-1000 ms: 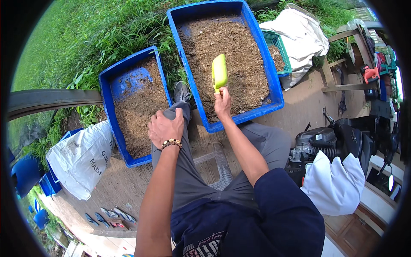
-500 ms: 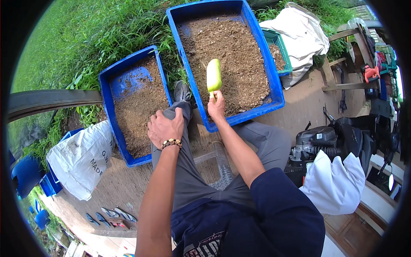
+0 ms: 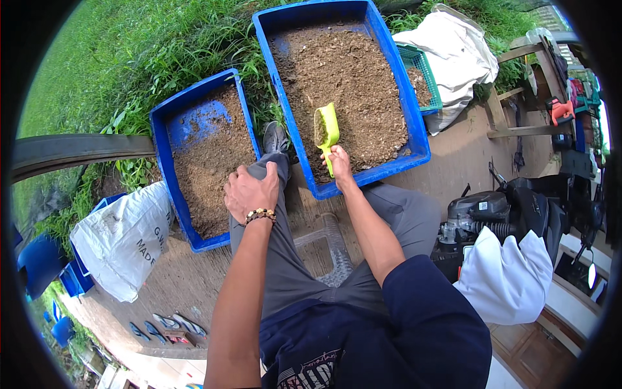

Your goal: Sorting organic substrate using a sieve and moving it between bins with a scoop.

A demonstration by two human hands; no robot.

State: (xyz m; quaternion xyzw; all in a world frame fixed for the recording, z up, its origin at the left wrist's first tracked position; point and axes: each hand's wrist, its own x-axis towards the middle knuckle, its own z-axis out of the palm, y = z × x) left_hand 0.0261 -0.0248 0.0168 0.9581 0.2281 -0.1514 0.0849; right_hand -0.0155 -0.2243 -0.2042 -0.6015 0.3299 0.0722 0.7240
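My right hand (image 3: 340, 167) is closed round the handle of a lime-green scoop (image 3: 329, 126). The scoop is tilted with its hollow turned left, and some brown material shows inside it. It hangs over the near part of a large blue tray (image 3: 280, 92), which holds coarse brown crumbly material (image 3: 363, 84). My left hand (image 3: 251, 194) lies on my left knee with its fingers spread, a beaded bracelet at the wrist. Just left of that knee stands a smaller blue tray (image 3: 170, 188) with finer brown material (image 3: 210, 149) and some bare blue bottom at its far end.
A green basket (image 3: 418, 61) and a white sack (image 3: 450, 52) stand right of the large tray. Another white sack (image 3: 126, 236) is at the left. A motorbike engine (image 3: 476, 211) and white cloth (image 3: 508, 279) lie close on my right. Sandals (image 3: 168, 324) rest on the floor.
My right hand has turned the scoop over, so its hollow now shows instead of its back. The scoop came slightly nearer to me. My left hand stayed on the knee.
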